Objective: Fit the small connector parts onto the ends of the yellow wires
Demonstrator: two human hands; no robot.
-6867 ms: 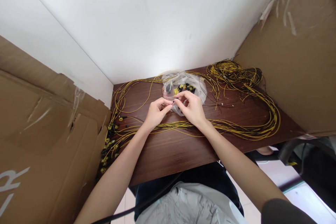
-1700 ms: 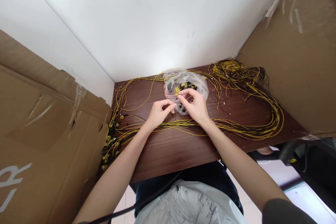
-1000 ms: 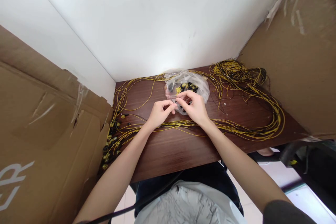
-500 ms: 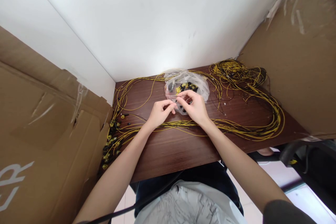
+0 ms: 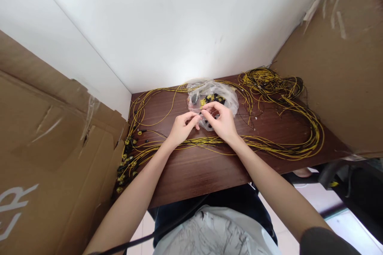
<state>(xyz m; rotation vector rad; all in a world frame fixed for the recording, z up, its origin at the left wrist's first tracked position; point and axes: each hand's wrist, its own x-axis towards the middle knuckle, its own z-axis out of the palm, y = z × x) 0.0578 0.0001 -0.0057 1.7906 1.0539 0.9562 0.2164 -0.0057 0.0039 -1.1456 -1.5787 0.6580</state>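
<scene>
Presently, the left hand [image 5: 181, 128] and right hand [image 5: 223, 121] are hovering at the near edge of the clear plastic bag [image 5: 232, 101], fingertips almost meeting. Each is holding thumb and forefinger close together; whether they are gripping anything I cannot tell, the spot being too small to read. Inside the bag, yellow and black pieces [image 5: 216, 98] are lying heaped; on its near side a wire bundle [image 5: 206, 141] is running beneath the wrists, and a tangled coil [image 5: 263, 77] is sitting to its right. Judgement: fine two-handed fingertip work is probably under way; the next move is likely calling for a light, steady pinch.
</scene>
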